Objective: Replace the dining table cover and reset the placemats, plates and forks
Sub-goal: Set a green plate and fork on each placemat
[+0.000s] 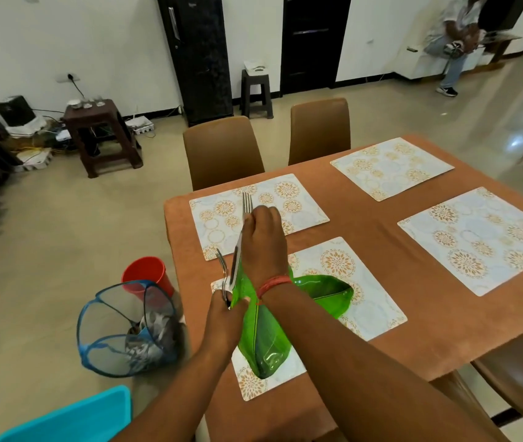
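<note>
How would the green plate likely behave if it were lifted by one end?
The green plate looks like thin, glossy moulded plastic, so it is probably light and a bit slippery. Its long leaf shape suggests it might flex slightly. The left hand already holds forks against it.

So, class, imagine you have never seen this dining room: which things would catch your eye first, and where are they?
Most striking is the bright green leaf-shaped plate on the nearest placemat, half hidden under the person's arms. Just above it the right hand holds a fork over the far-left placemat, while the left hand grips more forks. The orange-brown table cover carries four patterned placemats.
</note>
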